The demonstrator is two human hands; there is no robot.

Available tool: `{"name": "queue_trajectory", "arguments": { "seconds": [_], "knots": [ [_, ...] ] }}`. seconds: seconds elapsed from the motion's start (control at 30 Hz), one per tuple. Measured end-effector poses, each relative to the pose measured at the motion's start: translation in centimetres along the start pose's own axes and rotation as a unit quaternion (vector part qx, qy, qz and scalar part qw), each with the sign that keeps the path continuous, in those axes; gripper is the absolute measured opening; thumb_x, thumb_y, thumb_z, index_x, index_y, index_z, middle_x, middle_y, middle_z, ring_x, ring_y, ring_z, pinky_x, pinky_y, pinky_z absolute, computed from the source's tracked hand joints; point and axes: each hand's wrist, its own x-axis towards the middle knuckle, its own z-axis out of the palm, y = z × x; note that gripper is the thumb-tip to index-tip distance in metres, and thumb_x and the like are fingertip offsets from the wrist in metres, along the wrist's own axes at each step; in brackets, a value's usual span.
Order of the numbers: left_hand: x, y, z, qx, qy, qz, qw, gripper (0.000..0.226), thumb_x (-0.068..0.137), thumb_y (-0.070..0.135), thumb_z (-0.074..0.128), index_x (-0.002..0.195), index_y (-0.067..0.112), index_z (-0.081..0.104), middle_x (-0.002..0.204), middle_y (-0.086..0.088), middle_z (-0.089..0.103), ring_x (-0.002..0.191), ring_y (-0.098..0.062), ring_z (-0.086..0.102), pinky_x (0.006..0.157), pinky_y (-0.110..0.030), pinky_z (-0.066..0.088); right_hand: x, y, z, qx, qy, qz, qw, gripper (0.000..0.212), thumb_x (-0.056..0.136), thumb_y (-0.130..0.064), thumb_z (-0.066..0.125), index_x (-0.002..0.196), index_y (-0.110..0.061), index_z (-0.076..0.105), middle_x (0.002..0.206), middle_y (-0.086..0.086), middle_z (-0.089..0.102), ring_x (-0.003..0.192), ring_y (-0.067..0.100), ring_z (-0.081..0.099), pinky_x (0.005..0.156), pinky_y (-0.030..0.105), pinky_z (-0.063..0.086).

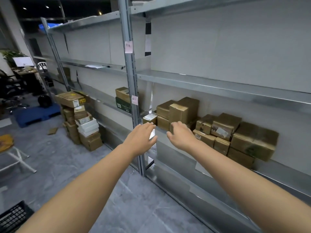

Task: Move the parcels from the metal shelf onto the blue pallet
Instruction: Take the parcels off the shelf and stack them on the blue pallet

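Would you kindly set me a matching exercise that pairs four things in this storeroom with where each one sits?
Things:
1 pallet
2 green box
3 upper pink note
4 black crate

Places:
A stuck on the shelf post
B on the floor, left of the parcel stack
C bottom-left corner of the view
D under a brown box

Pairs: 1-B, 2-D, 3-A, 4-C

Single view, worn on the head, wide-angle, curving straight lines toward the frame's edges. Faces forward and down, obliquely along the metal shelf [218, 82], receding leftward. Close in: left hand [143, 135] and right hand [180, 136] outstretched at the parcel tier's front edge. Far left and well apart, the blue pallet [33, 115].
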Motion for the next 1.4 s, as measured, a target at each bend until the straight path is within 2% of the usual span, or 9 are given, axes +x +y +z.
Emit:
{"name": "queue_trajectory", "arguments": {
  "seconds": [0.13, 0.33, 0.5, 0.73, 1.0, 1.1, 1.27, 1.33, 1.4],
  "knots": [
    [6.0, -4.0, 1.2, 0.001, 0.003, 0.008, 1.0, 0.05, 0.098, 0.039, 0.045, 0.144, 0.02, 0.04, 0.15, 0.002, 0.042, 0.142, -0.013, 0.032, 0.119, -0.033, 0.011, 6.8, 0.3, 1.5, -0.012, -0.013, 0.002, 1.0, 0.044, 0.096, -0.037, 0.047, 0.133, -0.014, 0.045, 0.126, 0.006, 0.051, 0.112, 0.023, 0.05, 0.095, 0.037, 0.044],
    [13.0, -8.5, 2.8, -0.03, 0.009, -0.01, 0.999, 0.053, 0.099, 0.038, 0.046, 0.147, 0.018, 0.037, 0.153, 0.001, 0.038, 0.144, -0.015, 0.028, 0.118, -0.033, 0.012, 14.7, 0.6, 2.5, -0.022, -0.045, 0.022, 0.998, 0.05, 0.098, -0.033, 0.043, 0.141, -0.009, 0.037, 0.138, 0.011, 0.041, 0.125, 0.029, 0.043, 0.101, 0.042, 0.04],
    [16.7, -10.7, 4.3, -0.035, 0.01, -0.004, 0.999, 0.052, 0.097, 0.038, 0.048, 0.145, 0.018, 0.04, 0.149, 0.0, 0.043, 0.14, -0.015, 0.035, 0.118, -0.035, 0.018, 18.8, -0.2, 3.9, -0.011, -0.053, 0.016, 0.998, 0.048, 0.098, -0.032, 0.044, 0.139, -0.008, 0.038, 0.14, 0.012, 0.04, 0.127, 0.029, 0.042, 0.103, 0.043, 0.04],
    [22.0, -13.7, 6.4, -0.012, -0.004, 0.035, 0.999, 0.054, 0.098, 0.039, 0.046, 0.147, 0.018, 0.038, 0.153, 0.0, 0.038, 0.141, -0.014, 0.032, 0.119, -0.034, 0.016, 24.5, -0.5, 6.4, 0.005, -0.058, 0.014, 0.998, 0.049, 0.096, -0.032, 0.043, 0.139, -0.007, 0.038, 0.137, 0.011, 0.04, 0.128, 0.028, 0.04, 0.103, 0.042, 0.039],
    [32.4, -18.3, 9.0, -0.024, -0.017, 0.086, 0.996, 0.054, 0.099, 0.036, 0.045, 0.147, 0.013, 0.037, 0.154, -0.003, 0.036, 0.142, -0.018, 0.031, 0.118, -0.034, 0.016, 33.8, 1.7, 9.2, 0.05, -0.038, 0.113, 0.992, 0.052, 0.096, -0.035, 0.045, 0.137, -0.004, 0.039, 0.136, 0.014, 0.039, 0.126, 0.031, 0.041, 0.102, 0.042, 0.038],
    [36.2, -19.9, 10.7, -0.02, -0.049, 0.116, 0.992, 0.054, 0.099, 0.036, 0.044, 0.148, 0.014, 0.035, 0.155, -0.004, 0.034, 0.143, -0.018, 0.029, 0.12, -0.035, 0.018, 37.4, 2.8, 10.2, 0.052, -0.026, 0.17, 0.984, 0.054, 0.096, -0.034, 0.045, 0.138, -0.002, 0.038, 0.138, 0.018, 0.038, 0.127, 0.033, 0.04, 0.104, 0.041, 0.035],
    [42.5, -22.5, 13.1, -0.041, -0.062, 0.151, 0.986, 0.05, 0.098, 0.034, 0.044, 0.143, 0.012, 0.04, 0.147, -0.007, 0.044, 0.136, -0.023, 0.039, 0.115, -0.035, 0.023, 42.2, 3.4, 12.4, 0.048, -0.036, 0.239, 0.969, 0.056, 0.096, -0.034, 0.046, 0.141, -0.003, 0.035, 0.143, 0.021, 0.035, 0.132, 0.036, 0.036, 0.106, 0.043, 0.035],
    [44.7, -23.3, 14.2, -0.048, -0.069, 0.168, 0.982, 0.053, 0.098, 0.035, 0.044, 0.145, 0.011, 0.038, 0.149, -0.008, 0.043, 0.137, -0.023, 0.038, 0.114, -0.035, 0.022, 43.9, 3.5, 12.9, 0.04, -0.028, 0.263, 0.963, 0.053, 0.096, -0.033, 0.046, 0.138, -0.003, 0.04, 0.137, 0.021, 0.044, 0.127, 0.036, 0.043, 0.102, 0.043, 0.04],
    [46.3, -23.9, 15.6, -0.06, -0.083, 0.179, 0.979, 0.054, 0.099, 0.035, 0.043, 0.147, 0.012, 0.037, 0.149, -0.01, 0.042, 0.136, -0.025, 0.039, 0.114, -0.035, 0.024, 45.0, 3.8, 13.3, 0.037, -0.018, 0.29, 0.956, 0.042, 0.096, -0.03, 0.046, 0.126, -0.002, 0.053, 0.116, 0.017, 0.059, 0.109, 0.032, 0.056, 0.092, 0.04, 0.049]
  ]
}}
